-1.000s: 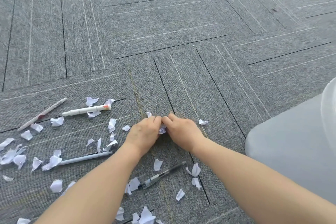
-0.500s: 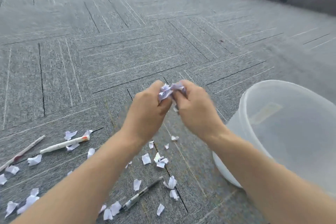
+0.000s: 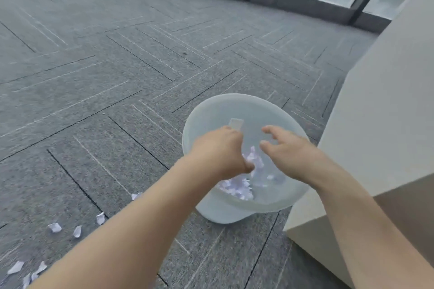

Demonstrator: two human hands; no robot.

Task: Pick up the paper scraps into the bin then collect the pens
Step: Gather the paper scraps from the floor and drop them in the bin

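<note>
Loose paper scraps (image 3: 54, 227) lie on the grey carpet (image 3: 94, 101) at near left. Over the translucent bin (image 3: 225, 212) at centre, the left hand (image 3: 220, 152) hangs with fingers curled downward; whether it still grips paper cannot be told. The right hand (image 3: 287, 150) is spread and released. Scraps in the bin (image 3: 237, 187) are gathered below them. A beige cabinet (image 3: 375, 136) stands right.

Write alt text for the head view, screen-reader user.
Two bare hands, left hand and right hand, hover over a translucent bin on grey carpet, fingers loosely spread; paper scraps lie inside it and some look mid-fall. More loose scraps litter the carpet at lower left; a beige block stands right of the bin.
</note>
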